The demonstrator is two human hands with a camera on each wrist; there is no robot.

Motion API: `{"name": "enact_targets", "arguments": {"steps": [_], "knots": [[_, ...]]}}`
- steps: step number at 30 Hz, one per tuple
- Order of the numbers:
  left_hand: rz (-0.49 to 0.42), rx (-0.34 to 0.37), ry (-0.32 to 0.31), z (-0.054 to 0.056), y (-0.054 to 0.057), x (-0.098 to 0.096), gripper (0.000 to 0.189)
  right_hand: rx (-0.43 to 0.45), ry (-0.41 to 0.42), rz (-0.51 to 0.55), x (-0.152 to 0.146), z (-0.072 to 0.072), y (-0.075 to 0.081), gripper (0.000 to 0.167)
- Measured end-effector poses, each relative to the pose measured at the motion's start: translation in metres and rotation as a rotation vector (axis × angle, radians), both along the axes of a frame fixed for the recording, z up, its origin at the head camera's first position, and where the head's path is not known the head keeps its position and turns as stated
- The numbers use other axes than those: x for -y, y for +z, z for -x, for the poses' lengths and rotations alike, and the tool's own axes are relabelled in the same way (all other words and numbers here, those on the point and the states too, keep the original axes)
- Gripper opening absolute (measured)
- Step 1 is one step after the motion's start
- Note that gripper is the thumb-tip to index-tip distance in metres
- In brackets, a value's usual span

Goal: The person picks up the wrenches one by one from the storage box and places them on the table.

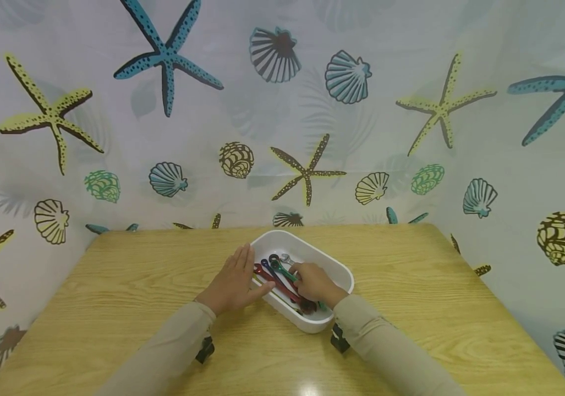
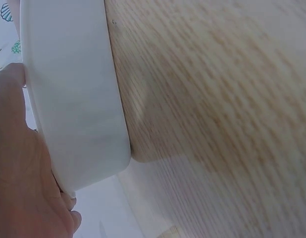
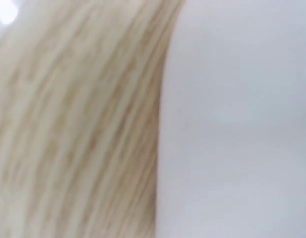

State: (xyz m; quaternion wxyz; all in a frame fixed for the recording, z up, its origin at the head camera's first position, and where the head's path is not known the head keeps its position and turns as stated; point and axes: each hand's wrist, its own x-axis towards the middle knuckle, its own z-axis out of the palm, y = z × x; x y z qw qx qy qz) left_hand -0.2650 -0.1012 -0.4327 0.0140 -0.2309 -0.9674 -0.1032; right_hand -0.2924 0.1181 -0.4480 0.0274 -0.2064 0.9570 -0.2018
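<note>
A white plastic tub (image 1: 339,264) holds several wrenches. My right hand (image 1: 316,283) reaches inside it, with thumb and fingertips curled around the shaft of a green wrench (image 1: 282,268). The palm side is hidden from the head view. Beside the green one lie a blue wrench (image 1: 268,268) and a red wrench (image 1: 261,273); a silver wrench (image 1: 286,258) lies farther back. My left hand (image 1: 235,280) rests on the tub's left rim, its fingers straight and thumb reaching over the edge. In the left wrist view, that hand (image 2: 24,168) lies along the tub's rim.
The tub stands at an angle on a wood-grain table (image 1: 153,275). Behind and at both sides hangs a pale curtain (image 1: 282,115) printed with starfish and shells. Dark wrist camera mounts (image 1: 340,338) sit under both sleeves. The tub's outer wall (image 3: 237,119) fills much of the right wrist view.
</note>
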Motion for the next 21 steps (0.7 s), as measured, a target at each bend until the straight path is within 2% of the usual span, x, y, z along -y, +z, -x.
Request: {"name": "enact_targets", "arguments": {"steps": [8,21], "knots": [[0.001,0.01,-0.003,-0.0011,-0.0001,0.0004,0.101,0.001,-0.008,0.019,-0.0005,-0.0006,-0.0016,0.019],[-0.009,0.018,-0.001,0.0012,-0.0025,0.0012,0.102,0.04,-0.043,0.126,-0.0011,-0.0021,0.0053,0.019]]}}
